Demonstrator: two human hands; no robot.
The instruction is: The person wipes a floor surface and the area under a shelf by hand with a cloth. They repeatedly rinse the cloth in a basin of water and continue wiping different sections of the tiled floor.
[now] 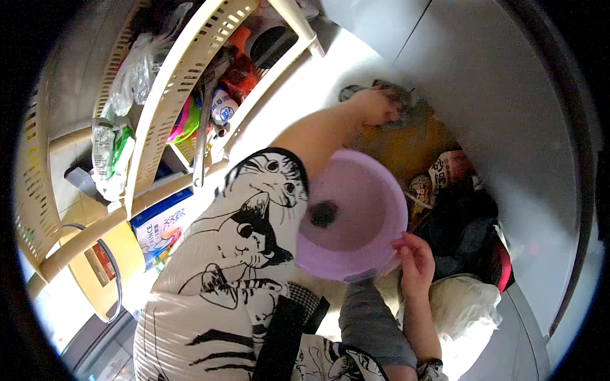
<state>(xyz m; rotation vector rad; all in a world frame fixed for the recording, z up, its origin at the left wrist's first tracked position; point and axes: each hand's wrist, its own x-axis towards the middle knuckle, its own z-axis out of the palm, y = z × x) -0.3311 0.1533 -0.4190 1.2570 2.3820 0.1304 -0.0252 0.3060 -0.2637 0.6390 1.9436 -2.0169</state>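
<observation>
Head view, looking straight down.

Left hand (376,105): arm stretched forward over the floor, fingers curled down onto a grey rag (406,105). Hand pressed on the cloth, bunching it. The rag lies on the white floor (483,82) at the far edge of a brown patch (406,146). Cannot tell whether the patch is a stain or a mat.

Right hand (416,257): fingers and thumb pinched on the near right rim of a lilac plastic basin (356,219). Basin sits between the two arms, just below the brown patch, tilted a little toward the person. A small dark lump (323,214) rests inside it, left of centre; too blurred to say what it is.

Person wears a white shirt (222,254) printed with black cat drawings, and grey trousers (372,324) below the basin.

Right of the basin: a dark bundle of cloth (460,232), some printed packets (448,170) just above it, a white bag (464,305) below.

Left side: a cream slatted plastic rack (184,70), leaning across the view, its shelves filled with clear bags, a bright pink and green item, and red packets. A blue and white carton (162,222) lies under the rack's lower rail, near the shirt.
</observation>
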